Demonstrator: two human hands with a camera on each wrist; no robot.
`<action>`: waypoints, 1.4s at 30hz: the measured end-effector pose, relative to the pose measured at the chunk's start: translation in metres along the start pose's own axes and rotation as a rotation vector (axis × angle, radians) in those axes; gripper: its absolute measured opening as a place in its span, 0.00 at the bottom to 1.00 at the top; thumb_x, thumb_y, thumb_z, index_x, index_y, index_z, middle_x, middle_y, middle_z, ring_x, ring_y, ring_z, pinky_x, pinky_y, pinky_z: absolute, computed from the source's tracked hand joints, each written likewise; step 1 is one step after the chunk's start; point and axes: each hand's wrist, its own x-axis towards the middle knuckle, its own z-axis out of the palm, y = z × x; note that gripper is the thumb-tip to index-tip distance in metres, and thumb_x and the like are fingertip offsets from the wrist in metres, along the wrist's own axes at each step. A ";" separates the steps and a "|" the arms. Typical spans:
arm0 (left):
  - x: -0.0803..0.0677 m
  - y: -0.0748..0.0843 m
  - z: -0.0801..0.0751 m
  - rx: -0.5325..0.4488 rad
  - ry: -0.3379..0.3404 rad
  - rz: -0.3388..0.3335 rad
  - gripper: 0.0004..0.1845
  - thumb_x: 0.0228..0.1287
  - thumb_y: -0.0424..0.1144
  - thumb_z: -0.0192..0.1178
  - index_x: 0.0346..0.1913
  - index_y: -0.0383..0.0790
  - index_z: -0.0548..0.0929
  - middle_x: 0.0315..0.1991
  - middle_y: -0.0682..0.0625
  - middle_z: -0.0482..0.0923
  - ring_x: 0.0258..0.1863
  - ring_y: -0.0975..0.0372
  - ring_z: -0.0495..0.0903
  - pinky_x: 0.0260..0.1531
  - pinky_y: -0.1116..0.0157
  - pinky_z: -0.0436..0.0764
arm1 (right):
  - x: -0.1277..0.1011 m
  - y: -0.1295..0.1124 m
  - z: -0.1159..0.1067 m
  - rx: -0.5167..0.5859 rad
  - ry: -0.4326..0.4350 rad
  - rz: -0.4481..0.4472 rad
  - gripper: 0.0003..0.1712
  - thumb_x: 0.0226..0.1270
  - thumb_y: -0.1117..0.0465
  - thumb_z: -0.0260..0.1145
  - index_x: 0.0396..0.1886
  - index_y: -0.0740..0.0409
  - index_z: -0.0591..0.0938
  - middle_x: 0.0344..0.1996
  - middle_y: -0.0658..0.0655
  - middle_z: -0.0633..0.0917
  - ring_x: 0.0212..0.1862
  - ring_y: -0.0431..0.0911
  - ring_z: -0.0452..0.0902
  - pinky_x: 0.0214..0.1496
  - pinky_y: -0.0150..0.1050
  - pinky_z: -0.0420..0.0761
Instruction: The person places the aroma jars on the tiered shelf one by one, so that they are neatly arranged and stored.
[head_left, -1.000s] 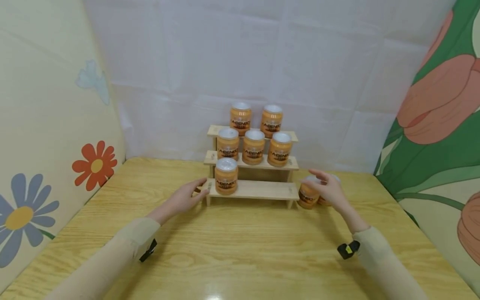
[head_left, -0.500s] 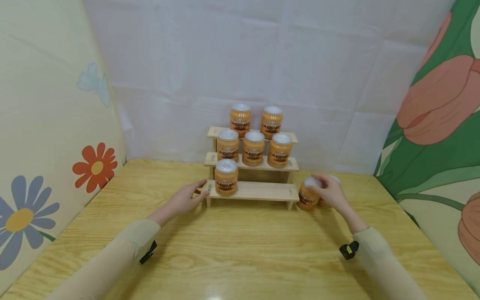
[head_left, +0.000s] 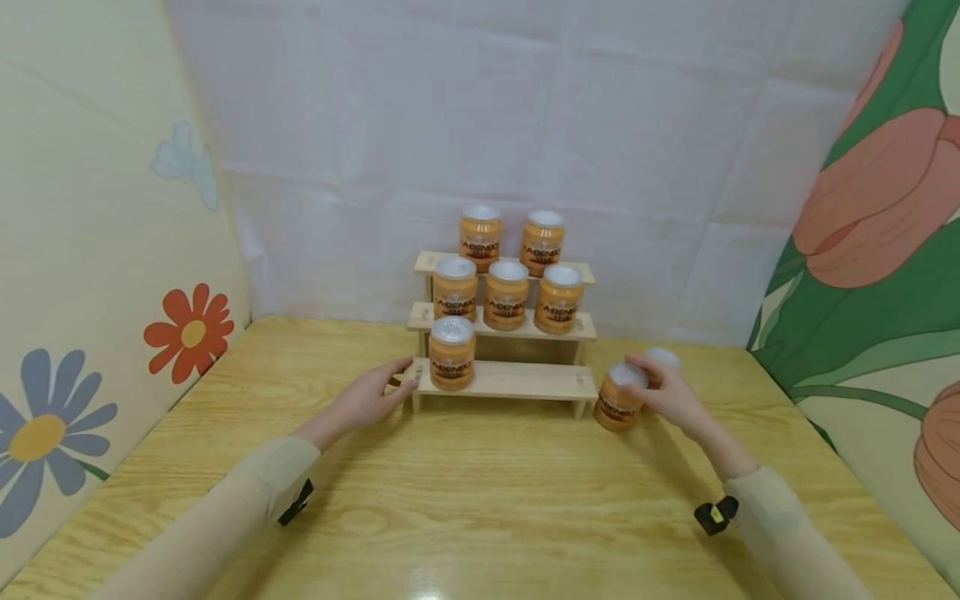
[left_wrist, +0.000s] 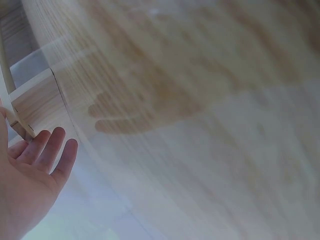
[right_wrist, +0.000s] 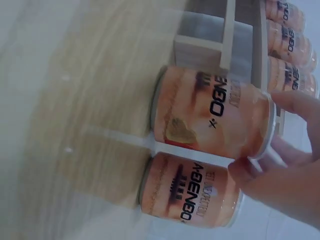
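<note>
A wooden three-step display rack point(head_left: 525, 379) holds several orange cans with silver tops. At its lower left end, my left hand point(head_left: 375, 393) holds the bottom step between thumb and fingers; in the left wrist view, the other fingers point(left_wrist: 62, 165) extend loosely beside the board's end. My right hand point(head_left: 670, 396) grips an orange can point(head_left: 617, 408) by its top rim, just right of the rack. The right wrist view has thumb and fingertips around the rim of this can point(right_wrist: 200, 112). Another can point(right_wrist: 187, 192) stands close beside it, partly hidden behind the hand in the head view.
On the bottom step, one can point(head_left: 452, 358) stands at the left. The middle step carries three cans, including a right one point(head_left: 558, 302); the top step carries two. A white cloth point(head_left: 375, 167) hangs behind the wood-grain table point(head_left: 480, 500), with flowered panels at both sides.
My right hand has lowered onto the nearer can and taken hold of its top. That can has shifted slightly toward me, showing more of the one behind. The left hand has stayed put.
</note>
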 end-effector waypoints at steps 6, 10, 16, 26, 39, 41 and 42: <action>0.000 0.000 0.001 0.003 -0.002 -0.003 0.35 0.72 0.53 0.46 0.71 0.32 0.56 0.68 0.35 0.61 0.57 0.44 0.72 0.54 0.47 0.75 | -0.001 0.002 0.010 -0.049 0.108 0.063 0.42 0.61 0.54 0.68 0.67 0.73 0.61 0.59 0.75 0.70 0.56 0.65 0.71 0.53 0.54 0.77; 0.001 0.000 0.001 -0.002 -0.003 0.000 0.35 0.72 0.53 0.46 0.71 0.32 0.55 0.68 0.35 0.60 0.57 0.45 0.73 0.54 0.47 0.75 | -0.001 0.003 0.010 -0.065 0.112 0.033 0.37 0.61 0.55 0.68 0.63 0.72 0.67 0.53 0.73 0.75 0.50 0.62 0.76 0.47 0.50 0.80; 0.000 0.000 -0.001 -0.001 -0.001 -0.004 0.35 0.72 0.53 0.46 0.71 0.32 0.56 0.68 0.35 0.60 0.57 0.45 0.73 0.53 0.47 0.76 | -0.003 0.004 0.001 -0.036 0.006 0.014 0.37 0.64 0.57 0.65 0.67 0.72 0.63 0.59 0.75 0.70 0.56 0.64 0.72 0.52 0.51 0.79; 0.000 0.001 0.000 0.001 0.006 0.007 0.34 0.73 0.50 0.47 0.71 0.30 0.56 0.67 0.34 0.61 0.56 0.44 0.73 0.53 0.47 0.76 | -0.003 0.007 0.008 0.046 0.024 0.123 0.38 0.61 0.52 0.68 0.63 0.70 0.64 0.52 0.70 0.75 0.51 0.56 0.75 0.46 0.42 0.79; -0.002 0.002 -0.001 -0.002 0.005 0.000 0.34 0.73 0.50 0.46 0.71 0.31 0.56 0.68 0.34 0.60 0.57 0.44 0.73 0.54 0.47 0.75 | -0.005 0.006 0.010 -0.016 0.050 0.152 0.40 0.58 0.49 0.69 0.62 0.68 0.67 0.51 0.70 0.77 0.51 0.58 0.76 0.45 0.44 0.80; -0.002 0.002 -0.001 -0.001 0.002 0.005 0.34 0.73 0.50 0.46 0.71 0.30 0.56 0.68 0.34 0.60 0.57 0.44 0.73 0.54 0.47 0.75 | -0.006 0.006 0.009 -0.023 0.058 0.155 0.40 0.58 0.49 0.70 0.63 0.67 0.67 0.51 0.70 0.77 0.51 0.57 0.76 0.45 0.43 0.80; -0.002 0.002 0.000 -0.001 0.001 0.007 0.34 0.73 0.50 0.46 0.71 0.30 0.56 0.68 0.34 0.60 0.57 0.44 0.73 0.54 0.47 0.75 | -0.007 0.006 0.009 -0.024 0.063 0.156 0.40 0.57 0.49 0.70 0.62 0.67 0.68 0.51 0.69 0.78 0.50 0.57 0.76 0.44 0.43 0.80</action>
